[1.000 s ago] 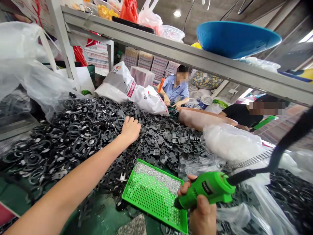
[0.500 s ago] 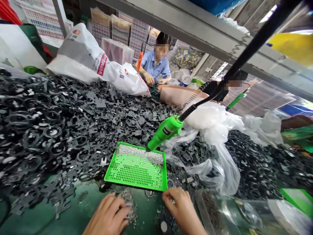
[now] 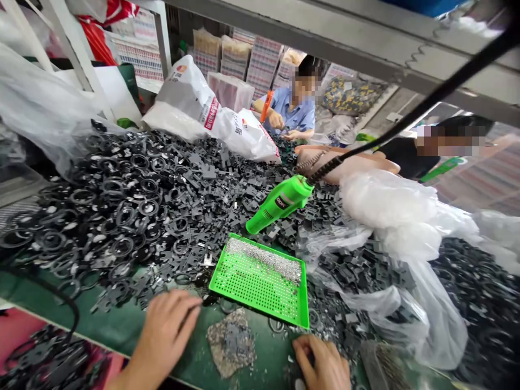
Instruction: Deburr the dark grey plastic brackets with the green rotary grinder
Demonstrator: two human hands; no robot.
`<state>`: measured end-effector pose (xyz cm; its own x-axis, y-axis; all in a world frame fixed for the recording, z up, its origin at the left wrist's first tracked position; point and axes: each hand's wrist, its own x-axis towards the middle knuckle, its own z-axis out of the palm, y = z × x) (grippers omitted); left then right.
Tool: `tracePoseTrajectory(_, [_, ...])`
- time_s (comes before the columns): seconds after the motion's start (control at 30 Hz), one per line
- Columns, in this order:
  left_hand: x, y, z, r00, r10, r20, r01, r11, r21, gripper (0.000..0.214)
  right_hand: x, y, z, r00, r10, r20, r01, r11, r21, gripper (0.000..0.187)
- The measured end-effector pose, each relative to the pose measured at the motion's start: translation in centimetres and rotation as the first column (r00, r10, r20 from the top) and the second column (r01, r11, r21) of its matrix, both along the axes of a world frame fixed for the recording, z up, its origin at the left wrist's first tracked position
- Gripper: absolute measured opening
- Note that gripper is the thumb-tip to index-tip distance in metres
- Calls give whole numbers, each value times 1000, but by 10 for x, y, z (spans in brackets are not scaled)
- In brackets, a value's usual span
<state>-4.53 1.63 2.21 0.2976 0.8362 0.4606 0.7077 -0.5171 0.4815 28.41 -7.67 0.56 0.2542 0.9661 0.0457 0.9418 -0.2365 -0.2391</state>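
Observation:
My left hand [image 3: 166, 327] is over the front of the green table [image 3: 190, 352], its fingers stretched to the right and nothing visible in them. Just right of it lies a rough, stone-like block [image 3: 231, 341] with a dark grey flat piece on top. By the table's front, my right hand [image 3: 323, 360] has its fingers curled downward; anything in them is hidden. Between and beyond the hands sits a green perforated tray [image 3: 252, 292] with small silvery metal parts [image 3: 264, 259] heaped along its far side. Above the tray hangs a green electric screwdriver [image 3: 280, 203] on a black cord.
Dark plastic parts [image 3: 162, 195] are heaped across the table's left and back. Clear plastic bags [image 3: 390, 206] lie at the right, a white printed sack [image 3: 211, 114] behind. Two co-workers [image 3: 290, 108] are across the table. Below left is a pink container [image 3: 20, 336] with dark parts.
The view has swung left, so most things appear farther right. My left hand has come away from the block to its left, uncovering it. My right hand stays low at the table's front.

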Motion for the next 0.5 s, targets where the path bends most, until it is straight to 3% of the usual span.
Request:
tracePoseTrajectory(0.07, [-17, 14, 1, 997, 82, 1, -82, 997, 9, 14, -5, 1, 5, 1000, 8, -2, -8, 1000, 11, 32])
tracePoseTrajectory(0.17, [-27, 26, 1, 995, 105, 6, -104, 995, -3, 16, -15, 4, 10, 999, 37, 19, -37, 999, 22, 28])
tracePoseTrajectory(0.37, [-16, 11, -2, 998, 56, 38, -55, 998, -28, 18, -22, 3, 9, 998, 60, 27, -60, 998, 11, 33])
tracePoseTrajectory(0.43, [-12, 7, -4, 998, 45, 49, -43, 998, -40, 17, -19, 6, 20, 994, 105, -39, -105, 994, 20, 34])
tracePoseTrajectory(0.5, [-11, 4, -4, 998, 41, 55, -39, 998, -44, 17, -16, 11, 45, 978, 165, -124, -156, 985, 77, 31])
